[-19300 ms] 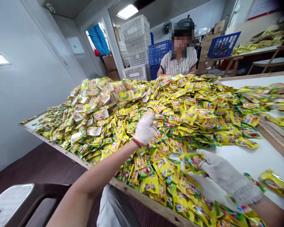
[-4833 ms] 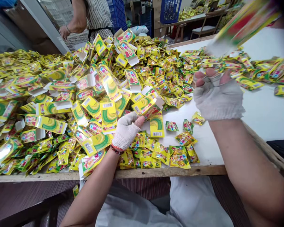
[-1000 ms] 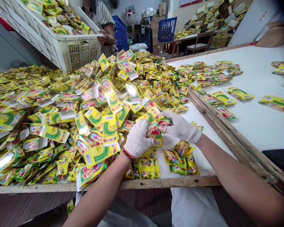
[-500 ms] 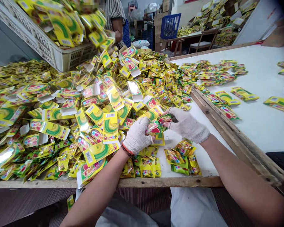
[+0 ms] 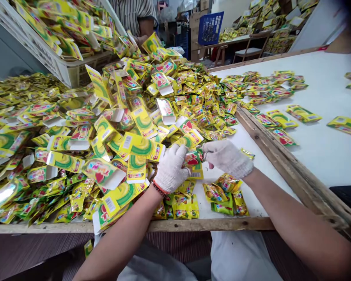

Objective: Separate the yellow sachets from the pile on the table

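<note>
My left hand (image 5: 173,168), in a white knitted glove, is closed around a small printed carton (image 5: 192,157) with a green and red front. Its fingers wrap the carton's left side. My right hand (image 5: 226,158), gloved too, has its fingers pressed together at the carton's right end. What lies between those fingers is hidden. Small yellow sachets (image 5: 222,195) lie on the white tabletop below my right hand. One more sachet (image 5: 248,154) is by its wrist. Left of my left hand, yellow and green cartons (image 5: 137,166) are heaped over many sachets.
A white plastic crate (image 5: 67,70) full of cartons tilts over the pile at upper left, near a person in a striped top (image 5: 134,17). A wooden divider (image 5: 269,152) crosses the table at right; flat cartons (image 5: 302,114) lie beyond it. A blue basket (image 5: 210,28) stands behind.
My right hand has moved slightly left against the carton's end, and the sachet it held there is now mostly out of sight. The crate has shifted and more cartons have tumbled onto the pile.
</note>
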{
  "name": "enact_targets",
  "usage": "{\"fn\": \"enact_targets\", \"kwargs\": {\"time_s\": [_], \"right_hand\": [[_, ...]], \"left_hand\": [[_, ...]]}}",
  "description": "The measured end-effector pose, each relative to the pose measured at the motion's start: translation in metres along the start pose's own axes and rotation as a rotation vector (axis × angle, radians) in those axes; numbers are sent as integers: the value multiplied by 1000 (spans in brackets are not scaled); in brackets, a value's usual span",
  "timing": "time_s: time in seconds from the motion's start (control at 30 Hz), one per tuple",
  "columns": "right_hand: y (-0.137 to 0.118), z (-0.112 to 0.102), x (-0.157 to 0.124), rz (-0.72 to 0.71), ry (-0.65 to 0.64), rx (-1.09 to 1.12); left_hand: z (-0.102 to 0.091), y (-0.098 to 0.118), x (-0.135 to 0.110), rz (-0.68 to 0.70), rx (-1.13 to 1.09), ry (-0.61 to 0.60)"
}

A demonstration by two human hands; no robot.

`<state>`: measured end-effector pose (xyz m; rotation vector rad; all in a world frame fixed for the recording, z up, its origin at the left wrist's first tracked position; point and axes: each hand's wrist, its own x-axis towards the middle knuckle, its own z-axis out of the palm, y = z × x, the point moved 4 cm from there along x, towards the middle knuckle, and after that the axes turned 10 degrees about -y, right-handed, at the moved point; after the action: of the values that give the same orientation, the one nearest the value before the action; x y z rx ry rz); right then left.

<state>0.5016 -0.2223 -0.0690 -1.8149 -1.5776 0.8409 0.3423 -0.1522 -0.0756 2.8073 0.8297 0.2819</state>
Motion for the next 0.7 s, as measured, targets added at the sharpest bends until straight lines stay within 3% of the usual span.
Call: {"fn": "enact_targets", "kwargs": {"time_s": [0.1,0.2,0.37,0.47,0.57,0.7], "right_hand": [[-2,6,-5,42,-186,198],[1,3,-10,120,-228,406],[3,22,-13,86,-530,483],[4,26,-9,58,-452,502],[3,19,-6,23,-318,524],[1,11,-3,37,-224,497]], "left_hand": [[0,0,0,10,-18,-1],[0,-3,0,-17,-32,15],[3,3,0,89,-1,8],[0,3,0,152,-211,84],[-3,-8,1,37,-662,167],[7,-13,3,-148,-1202,-44]]}}
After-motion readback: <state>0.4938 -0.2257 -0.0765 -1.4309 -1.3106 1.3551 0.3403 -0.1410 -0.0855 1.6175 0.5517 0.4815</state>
